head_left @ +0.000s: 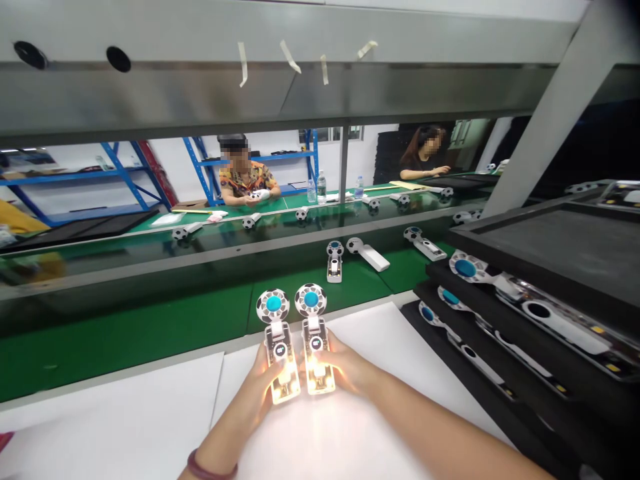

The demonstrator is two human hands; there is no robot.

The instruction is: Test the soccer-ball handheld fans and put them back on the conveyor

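My left hand (261, 381) grips a small handheld fan (279, 340) with a football-patterned head, a blue centre and a lit handle. My right hand (345, 368) grips a second fan of the same kind (315, 337), held side by side with the first. Both handles glow bright yellow at the bottom and show small lit displays. The two fans stand just above a white sheet (350, 433) on the bench, heads pointing away from me.
Black trays (525, 320) stacked at the right hold more fans. A green conveyor belt (150, 327) runs across in front, with fans (334, 260) lying on it. Two people sit across the line. A metal shelf (250, 87) hangs overhead.
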